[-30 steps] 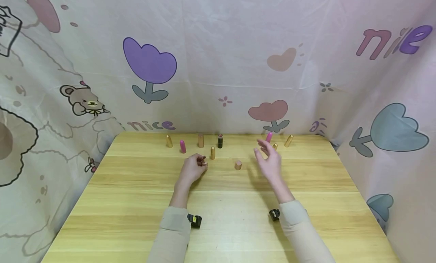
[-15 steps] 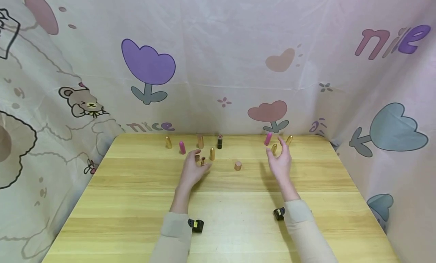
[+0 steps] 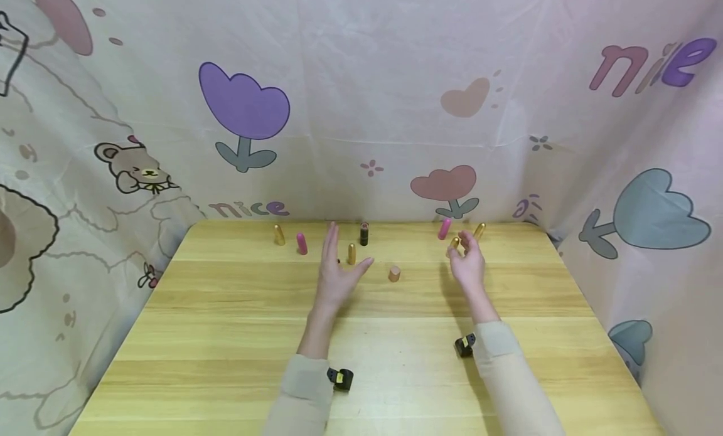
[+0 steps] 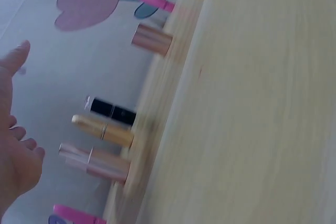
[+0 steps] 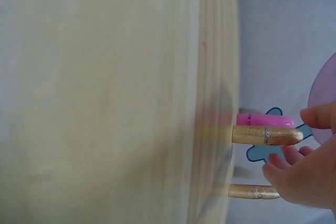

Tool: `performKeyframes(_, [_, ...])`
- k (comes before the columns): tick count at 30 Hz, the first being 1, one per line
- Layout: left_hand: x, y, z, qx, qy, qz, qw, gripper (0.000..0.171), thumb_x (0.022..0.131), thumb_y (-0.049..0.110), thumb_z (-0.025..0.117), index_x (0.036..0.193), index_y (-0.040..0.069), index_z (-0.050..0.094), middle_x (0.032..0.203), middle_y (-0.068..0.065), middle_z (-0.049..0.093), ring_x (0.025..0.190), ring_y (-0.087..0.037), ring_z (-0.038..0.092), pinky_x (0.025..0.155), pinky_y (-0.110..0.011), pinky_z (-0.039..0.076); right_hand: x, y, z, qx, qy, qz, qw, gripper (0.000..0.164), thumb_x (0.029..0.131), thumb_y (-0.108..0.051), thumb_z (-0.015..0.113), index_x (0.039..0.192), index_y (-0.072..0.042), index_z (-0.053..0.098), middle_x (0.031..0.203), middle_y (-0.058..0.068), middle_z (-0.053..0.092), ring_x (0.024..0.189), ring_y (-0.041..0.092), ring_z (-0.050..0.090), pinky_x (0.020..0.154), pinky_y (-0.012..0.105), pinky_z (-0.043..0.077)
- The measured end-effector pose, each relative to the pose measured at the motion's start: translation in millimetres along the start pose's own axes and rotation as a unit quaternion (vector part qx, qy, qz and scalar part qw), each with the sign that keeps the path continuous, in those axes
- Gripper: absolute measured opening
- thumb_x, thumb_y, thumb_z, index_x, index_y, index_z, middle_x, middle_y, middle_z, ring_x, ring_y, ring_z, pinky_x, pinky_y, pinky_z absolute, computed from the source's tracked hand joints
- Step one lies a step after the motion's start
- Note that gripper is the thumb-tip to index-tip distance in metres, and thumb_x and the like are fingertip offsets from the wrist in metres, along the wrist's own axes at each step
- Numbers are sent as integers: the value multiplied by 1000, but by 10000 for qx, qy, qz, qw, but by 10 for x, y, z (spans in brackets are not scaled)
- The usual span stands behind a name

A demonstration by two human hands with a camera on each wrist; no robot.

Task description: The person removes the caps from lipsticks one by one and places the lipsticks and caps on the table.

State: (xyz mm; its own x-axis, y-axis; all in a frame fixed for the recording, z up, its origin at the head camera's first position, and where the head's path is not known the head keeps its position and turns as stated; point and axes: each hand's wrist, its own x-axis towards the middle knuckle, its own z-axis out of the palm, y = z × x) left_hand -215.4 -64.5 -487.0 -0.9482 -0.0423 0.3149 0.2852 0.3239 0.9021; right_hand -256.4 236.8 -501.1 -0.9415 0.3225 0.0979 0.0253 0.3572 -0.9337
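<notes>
My left hand [image 3: 337, 274] is raised with straight fingers and the thumb spread wide, holding nothing. It hides most of an uncapped rose-gold lipstick, and the left wrist view shows a rose-gold lipstick [image 4: 107, 165] standing apart from the hand. Beside it stand a gold lipstick [image 3: 352, 254] and a black lipstick [image 3: 364, 234]. A short rose-gold cap [image 3: 394, 273] stands between my two hands. On the right, my right hand [image 3: 470, 266] has thumb and fingers parted on either side of a gold lipstick [image 5: 265, 135], with no visible grip on it.
A pink lipstick [image 3: 445, 229] and another gold lipstick [image 3: 479, 231] stand behind the right hand. Farther left are a gold lipstick [image 3: 279, 235] and a pink one [image 3: 302, 243]. A printed curtain [image 3: 350, 97] hangs behind the wooden table [image 3: 384, 373].
My left hand has come off the uncapped rose-gold lipstick, straightened and moved right. The right hand has shifted right and brought its fingers closer around the gold lipstick.
</notes>
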Motion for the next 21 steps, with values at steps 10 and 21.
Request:
performKeyframes(10, [76,88,346,232,-512,528,9970,111,88,43,83,168,23,9,174,11,4,160,-26,11,126,-60,19,73,19,-2,-276,123,41,9995,37,100,-1,56,137,6,58,139,26,62,129,40,59,113,48,48])
performKeyframes(21, [240,193,637,884,-1079,707,9877,116,87,49,82,168,26,3,173,13,-3,160,-28,12,127,-51,19,65,-21,39,-129,50,21,9999,35,104,-4,57,137,7,59,134,27,64,122,38,62,107,47,53])
